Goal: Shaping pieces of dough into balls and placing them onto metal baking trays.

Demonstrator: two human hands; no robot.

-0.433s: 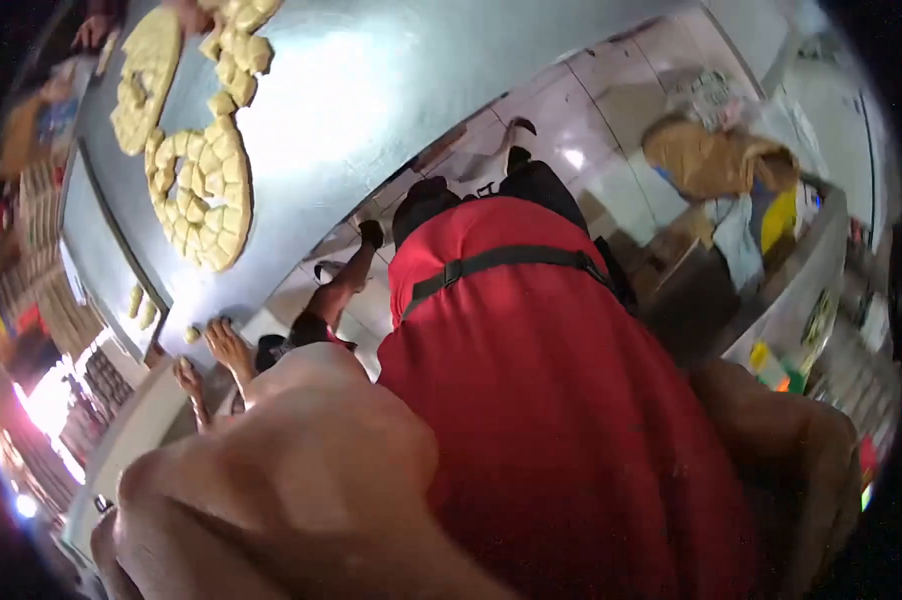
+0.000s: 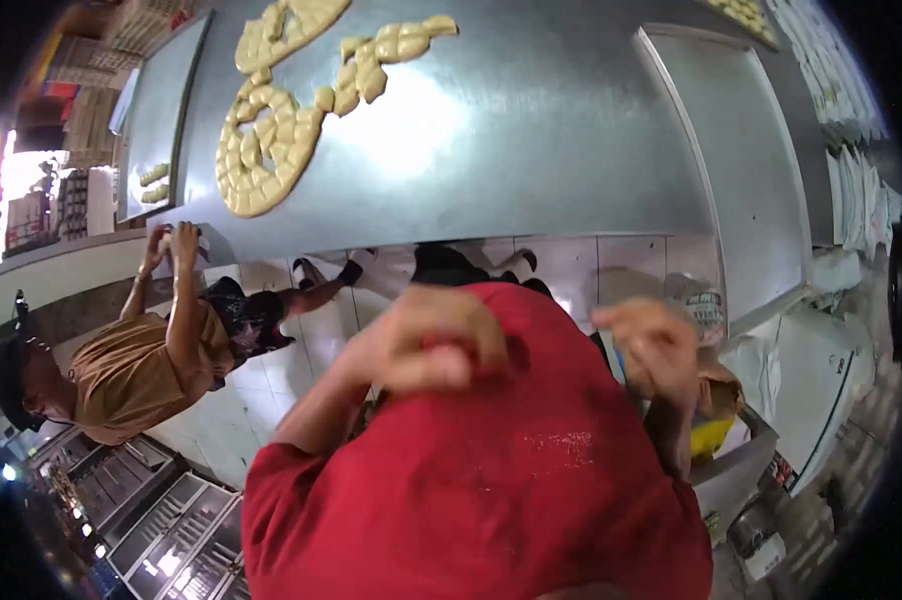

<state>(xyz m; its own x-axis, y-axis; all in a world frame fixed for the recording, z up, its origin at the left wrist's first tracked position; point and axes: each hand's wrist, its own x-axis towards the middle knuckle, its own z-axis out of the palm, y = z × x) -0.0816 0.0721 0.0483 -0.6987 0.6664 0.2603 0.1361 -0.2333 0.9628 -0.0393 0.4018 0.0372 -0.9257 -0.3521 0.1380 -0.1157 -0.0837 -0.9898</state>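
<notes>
My left hand (image 2: 436,340) is raised before my red shirt (image 2: 491,450), its fingers loosely bent and a gap between them and the thumb. Level with it on the right, my right hand (image 2: 656,345) has its fingers bent, the forefinger reaching out to the left. Both are blurred by motion, and I see nothing held in either. Beyond them stands a metal table (image 2: 551,150), apart from my hands. Pale dough pieces (image 2: 286,150) lie on its left part, packed into a ring, with a chain of more pieces (image 2: 401,42) running off to the right.
A co-worker (image 2: 151,360) in a brown shirt holds both hands at the table's left corner. A tray (image 2: 161,120) with a few dough rolls (image 2: 154,183) is at the far left, an oblong metal tray (image 2: 741,160) at the right. White bags (image 2: 856,200) are stacked beyond it.
The view has turned, bringing the right side of the table and the co-worker's body into sight. My hands, out of sight before, are now raised in front of my shirt.
</notes>
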